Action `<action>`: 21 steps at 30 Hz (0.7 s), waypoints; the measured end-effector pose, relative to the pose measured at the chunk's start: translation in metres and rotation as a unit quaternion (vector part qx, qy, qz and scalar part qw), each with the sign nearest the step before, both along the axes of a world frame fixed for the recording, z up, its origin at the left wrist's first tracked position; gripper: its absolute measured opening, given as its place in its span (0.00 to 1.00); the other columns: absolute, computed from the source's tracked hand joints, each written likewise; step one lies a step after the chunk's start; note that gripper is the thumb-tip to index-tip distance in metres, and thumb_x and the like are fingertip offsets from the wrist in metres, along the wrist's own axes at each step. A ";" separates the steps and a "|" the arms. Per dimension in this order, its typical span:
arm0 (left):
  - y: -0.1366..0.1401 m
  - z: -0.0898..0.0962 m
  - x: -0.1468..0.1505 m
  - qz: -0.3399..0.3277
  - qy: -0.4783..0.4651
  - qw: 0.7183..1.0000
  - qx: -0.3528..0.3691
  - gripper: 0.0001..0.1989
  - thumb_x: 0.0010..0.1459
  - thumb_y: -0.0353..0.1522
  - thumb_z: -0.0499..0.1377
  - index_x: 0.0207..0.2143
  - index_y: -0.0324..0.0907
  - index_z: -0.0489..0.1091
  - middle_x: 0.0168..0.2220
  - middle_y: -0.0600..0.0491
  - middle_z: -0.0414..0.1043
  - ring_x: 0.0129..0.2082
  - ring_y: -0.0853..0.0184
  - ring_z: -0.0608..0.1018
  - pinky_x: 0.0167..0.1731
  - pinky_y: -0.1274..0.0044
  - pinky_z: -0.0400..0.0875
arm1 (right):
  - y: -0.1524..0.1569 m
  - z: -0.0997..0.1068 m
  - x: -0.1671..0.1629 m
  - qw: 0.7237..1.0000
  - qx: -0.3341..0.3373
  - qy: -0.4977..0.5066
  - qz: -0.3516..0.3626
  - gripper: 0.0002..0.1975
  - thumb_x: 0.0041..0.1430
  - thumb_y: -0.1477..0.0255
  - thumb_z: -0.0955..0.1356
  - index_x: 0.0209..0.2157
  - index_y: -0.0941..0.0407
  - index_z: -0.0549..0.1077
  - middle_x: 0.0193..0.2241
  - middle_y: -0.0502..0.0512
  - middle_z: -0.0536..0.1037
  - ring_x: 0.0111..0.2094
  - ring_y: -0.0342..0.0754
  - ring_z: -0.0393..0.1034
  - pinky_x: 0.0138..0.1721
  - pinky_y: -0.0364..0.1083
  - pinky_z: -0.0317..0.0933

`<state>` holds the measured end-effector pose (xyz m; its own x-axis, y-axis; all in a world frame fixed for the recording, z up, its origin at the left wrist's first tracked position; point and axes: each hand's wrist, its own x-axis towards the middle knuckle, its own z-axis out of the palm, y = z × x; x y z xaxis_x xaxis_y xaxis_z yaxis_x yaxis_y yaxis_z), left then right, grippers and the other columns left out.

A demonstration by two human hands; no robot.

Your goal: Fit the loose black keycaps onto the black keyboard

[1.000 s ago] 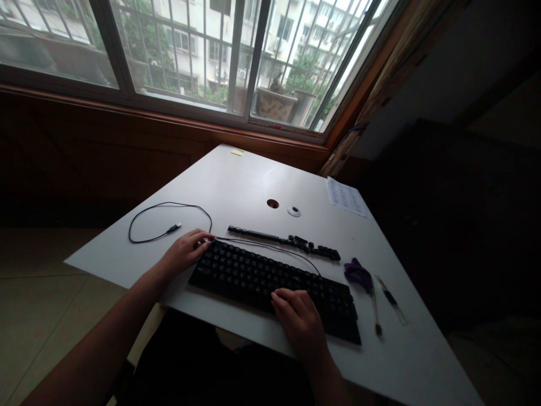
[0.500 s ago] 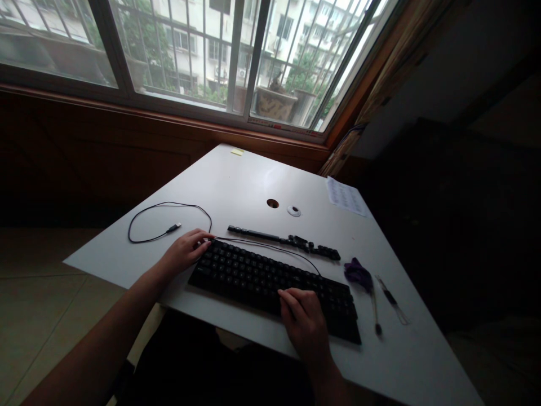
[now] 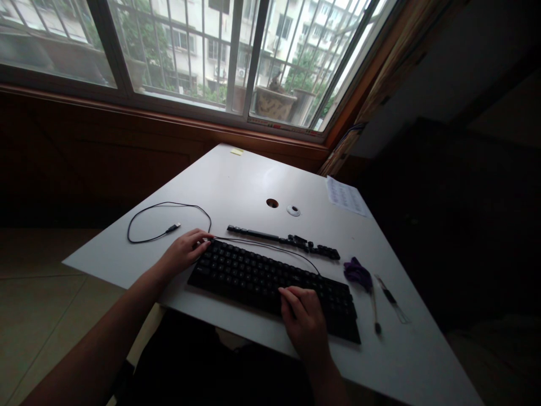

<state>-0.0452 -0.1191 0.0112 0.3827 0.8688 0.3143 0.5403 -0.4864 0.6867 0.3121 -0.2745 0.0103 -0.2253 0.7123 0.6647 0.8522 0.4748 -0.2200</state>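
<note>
A black keyboard (image 3: 253,275) lies at a slant along the front of the white table. My left hand (image 3: 186,249) holds its far left corner, thumb and fingers closed on the edge. My right hand (image 3: 303,317) rests over the right-centre keys with its fingers drawn together in a pinch; whatever is between the fingertips, if anything, is too small to make out. Beyond the keyboard runs a row of loose black keycaps (image 3: 325,251), with a long one (image 3: 262,234) among them. A thin black cable (image 3: 270,246) leaves the keyboard's back edge.
The cable's USB plug (image 3: 172,228) lies on the left of the table (image 3: 211,192). To the right are a crumpled purple cloth (image 3: 358,274), a thin brush (image 3: 376,316) and a wire-ended tool (image 3: 389,298). Farther back are a round hole (image 3: 272,203), its white cover (image 3: 293,210) and printed paper (image 3: 346,195).
</note>
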 end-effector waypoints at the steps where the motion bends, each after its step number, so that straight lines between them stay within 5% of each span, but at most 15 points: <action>1: 0.000 0.000 0.000 0.001 -0.001 1.000 -0.001 0.16 0.70 0.40 0.54 0.52 0.45 0.76 0.48 0.49 0.77 0.43 0.61 0.80 0.45 0.71 0.75 | 0.000 0.000 0.000 1.000 -0.002 0.001 -0.001 0.16 0.67 0.79 0.68 0.53 0.52 0.75 0.41 0.57 0.78 0.42 0.50 0.73 0.45 0.53 0.70; 21: 0.001 -0.004 -0.001 -0.005 -0.001 1.000 0.003 0.15 0.71 0.39 0.53 0.52 0.45 0.75 0.48 0.48 0.77 0.45 0.61 0.80 0.46 0.72 0.74 | 0.025 -0.004 -0.020 0.990 -0.101 0.009 -0.099 0.25 0.72 0.59 0.64 0.66 0.52 0.62 0.63 0.64 0.68 0.63 0.59 0.63 0.63 0.64 0.62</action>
<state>-0.0466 -0.1179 0.0069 0.3903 0.8633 0.3199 0.5342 -0.4953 0.6851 0.2926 -0.2498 0.0066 -0.0569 0.8601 0.5069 0.9191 0.2434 -0.3098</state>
